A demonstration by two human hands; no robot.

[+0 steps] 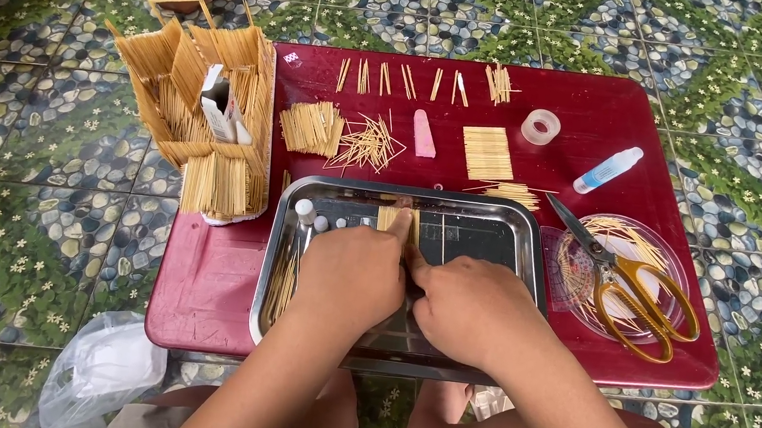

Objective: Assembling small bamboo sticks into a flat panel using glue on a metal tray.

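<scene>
**Steel tray as a workbench for a small raft of sticks**

Steel gives a flat, rimmed surface, and the tray sits at the lower middle of the frame on a red table, close to the person's body so both hands can bear down on it. The left hand lies palm down with its forefinger stretched forward, pressing flat on a short row of sticks laid side by side just above the hands; the other fingers are curled in, gripping nothing that can be seen. The right hand is closed to a loose fist against the left, thumb tucked to the seam between them; whether it pinches a stick there is hidden.

Loose sticks gather along the tray's left wall, where the rim stops them rolling off. Above the tray, supplies are sorted by kind: a tidy bundle, a scattered heap, a flat finished panel, and small pairs lined along the table's far edge. A tape roll and a glue bottle lie at the upper right, within reach. Scissors with yellow handles rest across a clear dish of offcuts at the right. At the upper left a stick-built house overhangs the table edge.
</scene>
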